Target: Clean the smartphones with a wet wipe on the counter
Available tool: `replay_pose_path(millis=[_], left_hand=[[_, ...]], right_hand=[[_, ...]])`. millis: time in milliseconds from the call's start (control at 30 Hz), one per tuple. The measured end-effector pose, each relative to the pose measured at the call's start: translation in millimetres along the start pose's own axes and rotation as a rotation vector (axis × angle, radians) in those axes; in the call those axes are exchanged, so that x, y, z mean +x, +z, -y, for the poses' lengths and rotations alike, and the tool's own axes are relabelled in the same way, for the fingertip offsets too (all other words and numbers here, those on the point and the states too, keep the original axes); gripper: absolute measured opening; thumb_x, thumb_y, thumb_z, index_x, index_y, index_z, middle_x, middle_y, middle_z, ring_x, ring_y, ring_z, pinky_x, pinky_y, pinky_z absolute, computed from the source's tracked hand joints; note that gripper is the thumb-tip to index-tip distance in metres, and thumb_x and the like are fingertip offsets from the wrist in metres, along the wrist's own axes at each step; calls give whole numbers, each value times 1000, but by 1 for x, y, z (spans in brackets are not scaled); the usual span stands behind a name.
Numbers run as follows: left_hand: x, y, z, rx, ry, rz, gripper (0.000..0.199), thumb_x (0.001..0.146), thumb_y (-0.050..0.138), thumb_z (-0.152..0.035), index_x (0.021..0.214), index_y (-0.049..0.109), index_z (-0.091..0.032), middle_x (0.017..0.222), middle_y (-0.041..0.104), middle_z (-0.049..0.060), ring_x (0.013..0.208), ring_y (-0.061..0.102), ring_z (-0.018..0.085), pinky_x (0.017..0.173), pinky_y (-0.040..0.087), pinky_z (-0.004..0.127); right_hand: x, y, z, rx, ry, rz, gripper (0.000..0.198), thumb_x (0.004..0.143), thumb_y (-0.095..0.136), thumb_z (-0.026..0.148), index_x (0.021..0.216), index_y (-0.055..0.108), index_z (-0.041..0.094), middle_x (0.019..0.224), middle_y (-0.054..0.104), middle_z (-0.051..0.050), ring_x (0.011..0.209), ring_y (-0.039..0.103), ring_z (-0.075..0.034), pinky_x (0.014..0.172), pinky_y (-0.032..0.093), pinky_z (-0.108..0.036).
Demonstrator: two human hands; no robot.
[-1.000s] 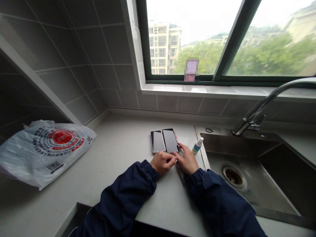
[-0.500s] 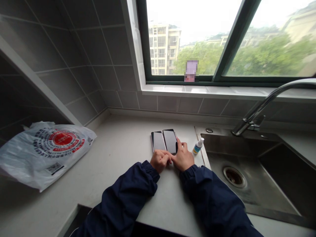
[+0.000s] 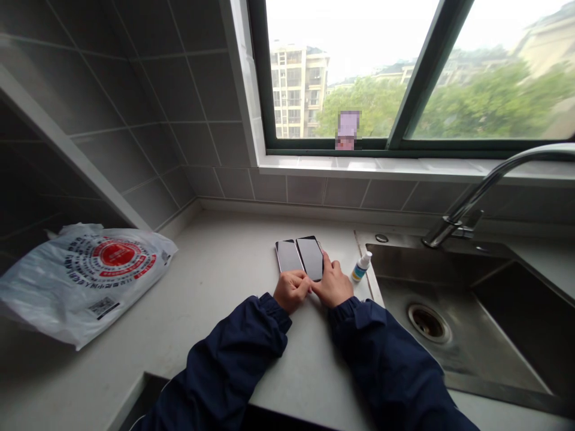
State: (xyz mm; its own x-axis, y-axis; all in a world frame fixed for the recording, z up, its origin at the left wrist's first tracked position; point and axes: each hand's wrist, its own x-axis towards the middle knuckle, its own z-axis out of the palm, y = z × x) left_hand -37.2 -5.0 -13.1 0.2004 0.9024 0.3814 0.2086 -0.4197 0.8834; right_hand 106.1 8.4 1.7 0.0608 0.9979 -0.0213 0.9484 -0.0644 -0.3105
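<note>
Two smartphones lie side by side on the white countertop, dark screens facing up. The left phone point(image 3: 288, 256) and the right phone point(image 3: 309, 257) are both tilted slightly. Around the lower right corner of the right phone, my right hand point(image 3: 335, 285) has its fingers along the side edge and its thumb at the near edge. My left hand point(image 3: 291, 291) is closed, its fingers curled by the phones' near edges and meeting my right thumb. Whatever those fingers may pinch is hidden. A small white-capped bottle point(image 3: 360, 267) with a blue and yellow label stands right of my right hand.
A steel sink point(image 3: 489, 299) with a curved faucet point(image 3: 467, 191) takes up the right side. On the left lies a white plastic bag point(image 3: 90, 281) with red print. The countertop point(image 3: 224, 257) runs back to a tiled wall below a window. A dark opening point(image 3: 148, 395) cuts into the front.
Both hands stay almost where they were, with only slight finger shifts. The phones and the bottle keep their places; the whole view has dipped a little.
</note>
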Motion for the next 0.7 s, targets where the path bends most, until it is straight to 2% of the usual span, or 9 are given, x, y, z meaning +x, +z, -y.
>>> replay_pose_path(millis=[233, 367, 467, 567, 700], left_hand=[[0, 0, 1, 11, 8, 6, 42, 88, 50, -20, 47, 60, -16, 57, 60, 3, 53, 56, 11, 54, 43, 25], [1, -2, -2, 33, 18, -11, 43, 89, 51, -23, 46, 57, -17, 63, 60, 4, 57, 55, 11, 55, 42, 25], [2, -2, -4, 59, 25, -47, 36, 86, 56, -25, 51, 53, -17, 68, 56, 2, 59, 49, 10, 56, 39, 24], [2, -1, 0, 76, 4, -100, 25, 82, 62, -25, 62, 48, -19, 65, 48, -3, 56, 43, 8, 52, 35, 23], [1, 0, 7, 85, -35, -134, 12, 79, 61, -21, 76, 50, -21, 60, 45, -7, 51, 40, 7, 48, 33, 20]], right_hand=[[4, -1, -5, 35, 19, 37, 98, 81, 56, 63, 154, 21, 9, 125, 53, -19, 103, 64, -33, 80, 46, -35], [2, -2, -6, 46, 24, 38, 96, 80, 56, 64, 152, 24, 9, 126, 53, -20, 104, 64, -34, 82, 45, -36], [1, -2, -5, 48, 23, 39, 97, 81, 54, 67, 153, 22, 11, 125, 55, -19, 102, 65, -34, 81, 46, -36], [2, -2, -5, 48, 24, 38, 101, 79, 55, 68, 154, 19, 12, 125, 56, -19, 102, 66, -35, 80, 46, -37], [5, -1, -7, 53, 19, 36, 105, 77, 56, 72, 154, 19, 11, 126, 58, -19, 105, 65, -36, 81, 46, -38]])
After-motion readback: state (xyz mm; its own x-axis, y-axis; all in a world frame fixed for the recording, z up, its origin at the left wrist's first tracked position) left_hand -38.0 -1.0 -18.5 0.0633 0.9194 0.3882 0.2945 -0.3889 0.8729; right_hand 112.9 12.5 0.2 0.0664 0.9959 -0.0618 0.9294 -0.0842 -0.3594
